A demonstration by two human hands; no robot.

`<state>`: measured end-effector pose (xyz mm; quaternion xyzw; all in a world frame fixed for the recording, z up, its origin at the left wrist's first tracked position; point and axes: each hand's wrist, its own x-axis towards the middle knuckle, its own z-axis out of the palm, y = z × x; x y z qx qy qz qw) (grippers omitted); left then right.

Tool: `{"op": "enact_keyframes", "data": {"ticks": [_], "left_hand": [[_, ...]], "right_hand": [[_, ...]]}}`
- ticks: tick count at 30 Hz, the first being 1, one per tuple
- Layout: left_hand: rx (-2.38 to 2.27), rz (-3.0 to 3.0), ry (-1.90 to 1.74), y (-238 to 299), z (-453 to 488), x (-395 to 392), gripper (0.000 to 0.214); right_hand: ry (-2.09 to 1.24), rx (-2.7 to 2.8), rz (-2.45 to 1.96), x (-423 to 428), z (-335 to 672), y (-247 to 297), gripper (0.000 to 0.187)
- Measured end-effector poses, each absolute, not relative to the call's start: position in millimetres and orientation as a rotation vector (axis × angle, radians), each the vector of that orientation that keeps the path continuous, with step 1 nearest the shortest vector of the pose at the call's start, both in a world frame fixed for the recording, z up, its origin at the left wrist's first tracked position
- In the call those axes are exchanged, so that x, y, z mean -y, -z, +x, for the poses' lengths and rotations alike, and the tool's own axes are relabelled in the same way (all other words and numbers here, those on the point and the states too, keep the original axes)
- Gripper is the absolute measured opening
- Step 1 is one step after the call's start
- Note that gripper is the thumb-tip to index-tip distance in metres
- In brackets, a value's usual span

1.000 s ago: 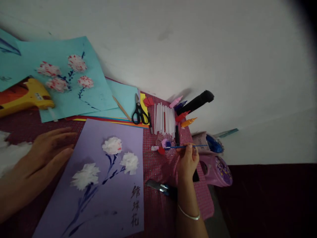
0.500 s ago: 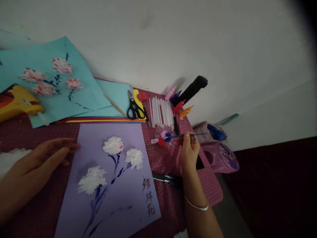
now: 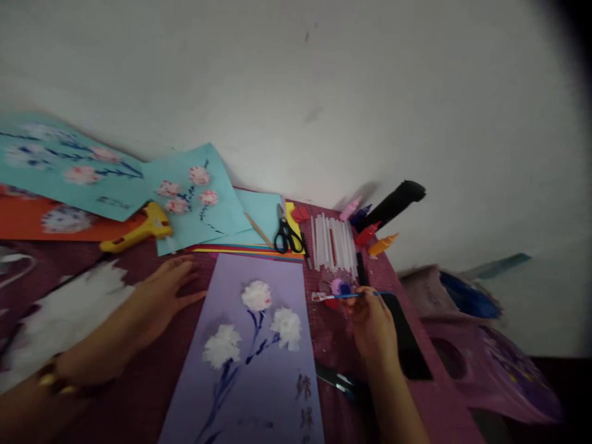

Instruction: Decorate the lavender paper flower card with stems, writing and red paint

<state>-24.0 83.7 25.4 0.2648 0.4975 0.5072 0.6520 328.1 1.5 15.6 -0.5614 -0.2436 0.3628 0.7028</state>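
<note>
A thin blue paintbrush (image 3: 350, 296) is pinched in my right hand (image 3: 375, 324), its bristle end pointing left. Just behind the brush lies a small clear palette (image 3: 342, 287) with lilac, dark blue and red paint. My left hand (image 3: 161, 302) has its fingers apart, near the left edge of a purple sheet (image 3: 259, 394); whether the fingertips touch it I cannot tell. On that sheet are three white paper flowers (image 3: 256, 296), one with a touch of red, plus dark blue painted stems and written characters at the lower right.
Behind the sheet lie turquoise flower pictures (image 3: 189, 209), a yellow glue gun (image 3: 143, 228), a pencil (image 3: 259, 229) and black scissors (image 3: 287, 234). White glue sticks (image 3: 333, 243) and paint bottles (image 3: 382, 244) stand or lie back right. A black phone (image 3: 407, 339) is beside my right hand; white paper scraps (image 3: 69, 320) lie left.
The camera view has swung left, so things appear farther right, and more of the left side shows. The paintbrush has shifted slightly left relative to the palette, its tip now past the red paint.
</note>
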Motion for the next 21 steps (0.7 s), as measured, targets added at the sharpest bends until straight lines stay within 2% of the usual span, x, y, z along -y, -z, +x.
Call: {"op": "enact_keyframes", "data": {"ticks": [4, 12, 18, 21], "left_hand": [[-1.222, 0.532, -1.087, -39, -9, -88, 0.015], [-1.243, 0.828, -0.777, -28, -4, -101, 0.038], [-1.11, 1.174, -0.411, -29, 14, -107, 0.042], [-1.087, 1.37, -0.37, -41, 18, -100, 0.041]], "right_hand": [[-0.862, 0.535, -1.239, -1, 325, -12, 0.022], [-0.866, 0.541, -1.215, 0, 323, -10, 0.021], [-0.892, 0.568, -1.234, 0, 321, -12, 0.019], [-0.903, 0.568, -1.227, 1, 321, -11, 0.019]]}}
